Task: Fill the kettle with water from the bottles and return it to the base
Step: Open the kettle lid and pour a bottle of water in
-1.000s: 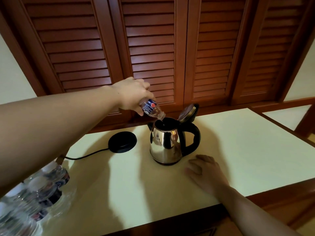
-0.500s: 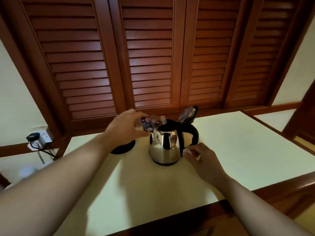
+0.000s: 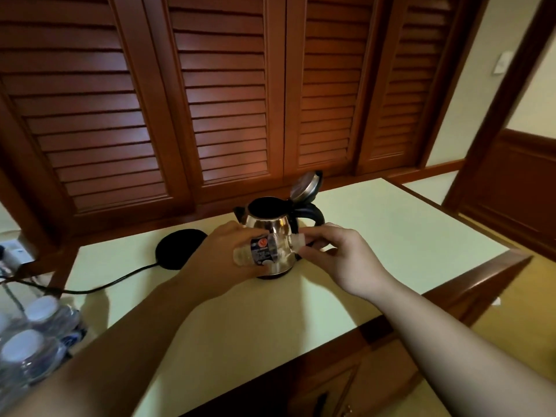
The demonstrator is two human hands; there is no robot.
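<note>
A steel kettle (image 3: pixel 267 225) with a black handle stands on the pale countertop (image 3: pixel 391 236), its lid (image 3: pixel 307 186) flipped up. The black round base (image 3: pixel 177 249) lies to its left, its cord running off left. My left hand (image 3: pixel 216 260) grips a small clear water bottle (image 3: pixel 264 252), held sideways in front of the kettle. My right hand (image 3: pixel 340 257) pinches the white cap at the bottle's neck (image 3: pixel 299 240).
Several capped water bottles (image 3: pixel 33 344) stand packed at the lower left. A wall socket with plugs (image 3: pixel 12 257) sits at the far left. Louvred wooden doors (image 3: pixel 228 94) rise behind the counter, which has a wooden edge (image 3: pixel 469 284) at right.
The bottle came off the kettle's mouth and swung down to lie sideways in front of it. My right hand left the counter and met the bottle's neck with the cap.
</note>
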